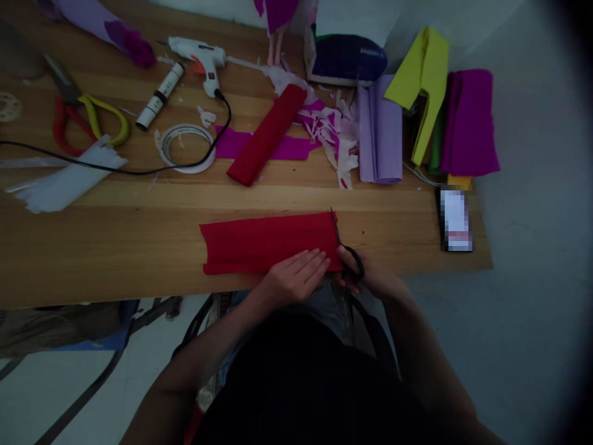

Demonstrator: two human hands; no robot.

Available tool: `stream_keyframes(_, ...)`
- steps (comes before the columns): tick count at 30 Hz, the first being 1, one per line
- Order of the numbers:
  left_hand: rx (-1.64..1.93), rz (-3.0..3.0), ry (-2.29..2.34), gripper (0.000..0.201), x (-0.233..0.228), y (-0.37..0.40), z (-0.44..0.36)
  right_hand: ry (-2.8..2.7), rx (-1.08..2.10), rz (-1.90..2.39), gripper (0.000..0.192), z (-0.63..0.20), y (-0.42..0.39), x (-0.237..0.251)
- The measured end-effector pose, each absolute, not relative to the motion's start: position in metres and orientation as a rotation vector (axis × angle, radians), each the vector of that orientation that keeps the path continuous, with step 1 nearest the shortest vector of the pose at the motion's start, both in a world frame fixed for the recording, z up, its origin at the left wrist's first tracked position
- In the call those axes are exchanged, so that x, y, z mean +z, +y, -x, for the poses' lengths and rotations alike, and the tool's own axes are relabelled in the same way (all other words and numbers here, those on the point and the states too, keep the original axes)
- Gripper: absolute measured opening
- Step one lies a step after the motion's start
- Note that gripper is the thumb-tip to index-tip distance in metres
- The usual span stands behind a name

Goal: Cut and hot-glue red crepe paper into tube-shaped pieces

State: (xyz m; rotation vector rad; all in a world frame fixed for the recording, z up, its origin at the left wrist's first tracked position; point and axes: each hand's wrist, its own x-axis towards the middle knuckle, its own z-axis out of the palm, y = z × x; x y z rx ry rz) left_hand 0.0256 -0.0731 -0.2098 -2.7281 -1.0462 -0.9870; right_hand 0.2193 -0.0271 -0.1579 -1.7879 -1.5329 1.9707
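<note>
A red sheet of crepe-like material [264,241] lies flat along the front of the wooden table, its lower edge slightly rolled. My left hand [299,275] rests on its right part, fingers stretched out and pressing it down. In my right hand [365,275] is a pair of black-handled scissors [354,262], fingers wrapped round the handles. Their blades point away from me along the sheet's right edge, the tips reaching its far corner. Whether the blades are closed on the material I cannot tell.
Behind lie a red roll [269,136], torn white and magenta scraps [336,127], a tape roll [161,145], a glue gun [199,52], a marker [160,96], larger scissors [78,111] and glue sticks [69,179]. Lilac material [380,133] and a phone [455,219] are right.
</note>
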Motion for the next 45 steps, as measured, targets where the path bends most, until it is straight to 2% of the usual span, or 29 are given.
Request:
stream_keyframes(28,-0.949,2.646,-1.173,0.030,-0.207,-0.072,-0.027,-1.440,1.840,1.790,0.068,-0.215,-0.029,-0.170)
stream_keyframes(39,-1.095,2.708,-1.287,0.036,-0.209,-0.085,-0.024,-1.401,1.821,1.771,0.053,-0.221,-0.018,-0.178)
stream_keyframes(45,-1.190,2.864,-1.417,0.036,-0.214,-0.101,0.005,-1.409,1.739,1.771,0.049,-0.227,-0.009,-0.179)
